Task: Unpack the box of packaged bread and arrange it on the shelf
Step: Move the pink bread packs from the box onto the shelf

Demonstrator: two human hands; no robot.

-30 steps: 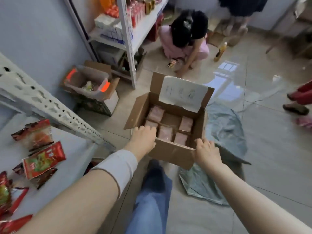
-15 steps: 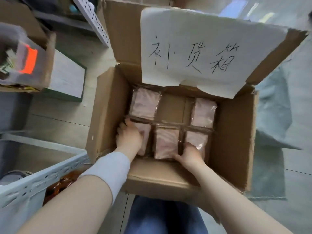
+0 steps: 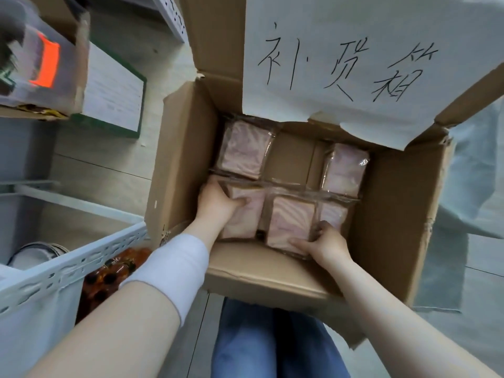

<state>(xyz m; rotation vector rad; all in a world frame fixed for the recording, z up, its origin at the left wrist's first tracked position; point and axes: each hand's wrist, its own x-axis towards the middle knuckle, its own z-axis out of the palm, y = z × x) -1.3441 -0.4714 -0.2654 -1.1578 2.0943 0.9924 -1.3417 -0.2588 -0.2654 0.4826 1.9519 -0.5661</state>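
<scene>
While left hand (image 3: 218, 204) and right hand (image 3: 326, 242) grip bread packs (image 3: 290, 218), paper (image 3: 368, 28) reads 补货箱.

You are looking at two cardboard boxes: the open box (image 3: 185, 148) near you and a second box (image 3: 80, 64) at far left. The open one is holding five bread packs: far-left pack (image 3: 242, 148), far-right pack (image 3: 345, 167), near-left pack (image 3: 245, 222), near-middle pack (image 3: 291, 222) and near-right pack (image 3: 332, 216). You are reaching in with two hands, left hand (image 3: 218, 205) and right hand (image 3: 324, 241). One paper sheet (image 3: 354, 64) is showing.

It looked like a small shop's stockroom: a white slotted-metal shelf rail (image 3: 68, 264) near left, an open brown cardboard carton (image 3: 395, 214) of clear-wrapped pink bread packs (image 3: 242, 148), and a second worn cardboard carton (image 3: 80, 64) far left.
</scene>
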